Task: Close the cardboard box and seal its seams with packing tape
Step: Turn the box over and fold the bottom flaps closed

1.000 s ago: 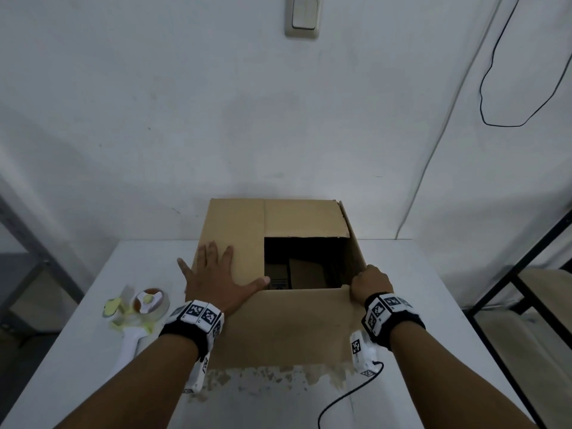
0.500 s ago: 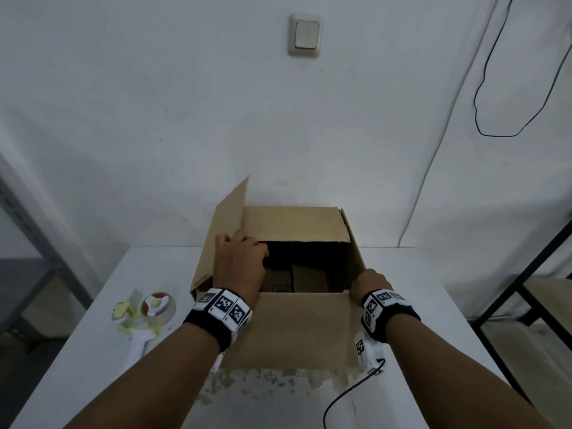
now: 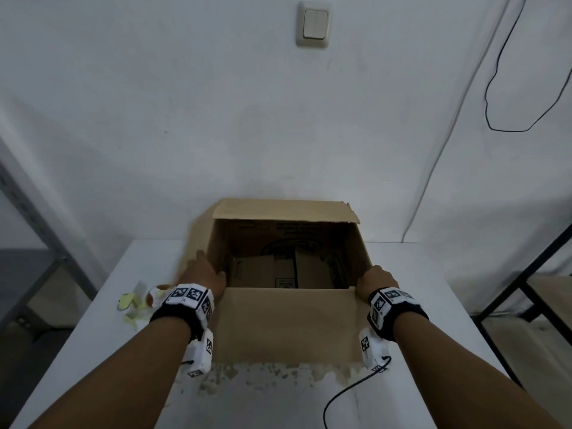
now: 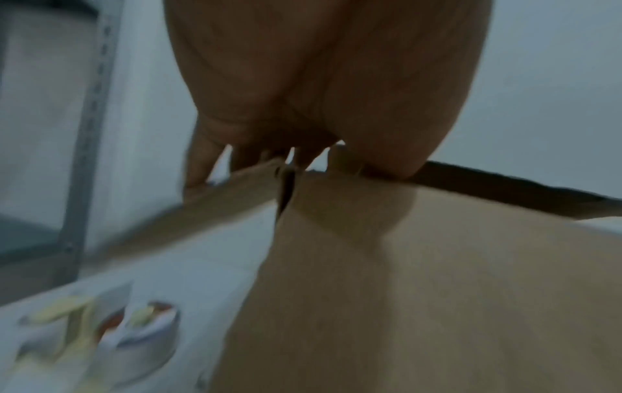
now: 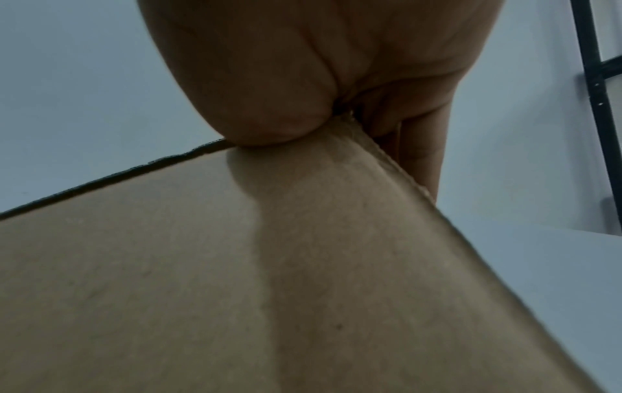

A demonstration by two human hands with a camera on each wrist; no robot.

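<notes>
- Flap-folding step in hand: cardboard box (image 3: 288, 274) at frame centre on the tabletop (image 3: 102, 351), top wide open.
- Left hand (image 3: 202, 275) flat against the left flap (image 4: 215, 191).
- Right hand (image 3: 376, 281) clamped on the near right corner.
- Next, likely: flaps folded shut; tape dispenser (image 3: 145, 300), lower left, fetched.

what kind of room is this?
Probably a plain packing or storage room: an open cardboard box on a white table, a tape dispenser beside it, metal racks at both sides.

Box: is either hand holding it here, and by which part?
Right hand grips the box's near right top corner. Left hand lies on the left flap at the near left corner; a closed grip cannot be told.
</notes>
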